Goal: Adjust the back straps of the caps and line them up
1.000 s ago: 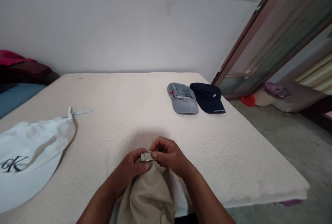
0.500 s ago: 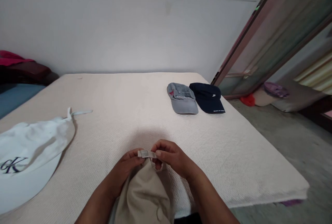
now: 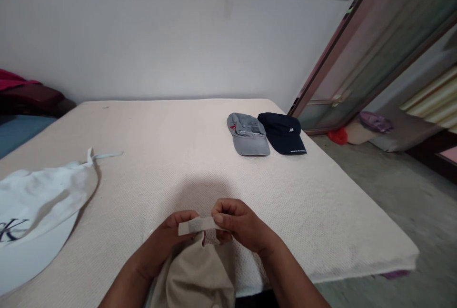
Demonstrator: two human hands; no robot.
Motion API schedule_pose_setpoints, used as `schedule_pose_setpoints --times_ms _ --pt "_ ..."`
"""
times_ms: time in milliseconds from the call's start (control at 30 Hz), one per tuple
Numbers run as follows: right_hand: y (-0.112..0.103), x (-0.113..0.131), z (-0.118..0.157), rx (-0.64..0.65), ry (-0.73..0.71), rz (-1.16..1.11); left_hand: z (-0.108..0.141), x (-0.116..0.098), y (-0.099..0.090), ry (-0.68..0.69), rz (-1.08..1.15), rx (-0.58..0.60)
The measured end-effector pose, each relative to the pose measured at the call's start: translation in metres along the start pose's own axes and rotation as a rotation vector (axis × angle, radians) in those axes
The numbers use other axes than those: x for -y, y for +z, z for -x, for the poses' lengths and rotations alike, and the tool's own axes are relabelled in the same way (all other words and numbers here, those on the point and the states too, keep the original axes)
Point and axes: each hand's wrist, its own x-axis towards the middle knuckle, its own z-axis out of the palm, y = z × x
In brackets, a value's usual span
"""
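Note:
A beige cap (image 3: 200, 272) is at the near edge of the bed, its back opening facing away from me. Across that opening runs a light strap (image 3: 200, 224). My right hand (image 3: 233, 220) pinches the strap's right part between thumb and fingers. At the strap's left end, my left hand (image 3: 174, 232) grips the cap's edge, with the thumb behind the strap and partly hidden. A white cap (image 3: 53, 193) with dark letters and a loose tie lies to the left. Farther back on the right, a grey cap (image 3: 249, 134) sits beside a navy cap (image 3: 282, 133).
The caps rest on a bed with a cream textured cover (image 3: 160, 136), against a white wall (image 3: 160, 46). Dark red and pink items (image 3: 24, 91) are at the far left. A glass-panelled door frame (image 3: 332, 55) and grey floor (image 3: 357, 170) lie to the right.
The strap now lies flatter and straighter across the cap's opening, and more of it shows between my hands. My view has shifted slightly to the right.

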Motion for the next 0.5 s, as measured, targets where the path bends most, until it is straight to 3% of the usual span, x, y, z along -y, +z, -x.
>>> schedule_pose_setpoints --times_ms 233,500 --pt "0.005 -0.003 -0.003 -0.014 0.013 0.020 -0.002 0.007 -0.001 0.025 -0.067 -0.052" --pt "0.012 0.002 -0.007 -0.005 0.007 -0.018 0.001 0.000 0.003 0.017 -0.058 -0.031"
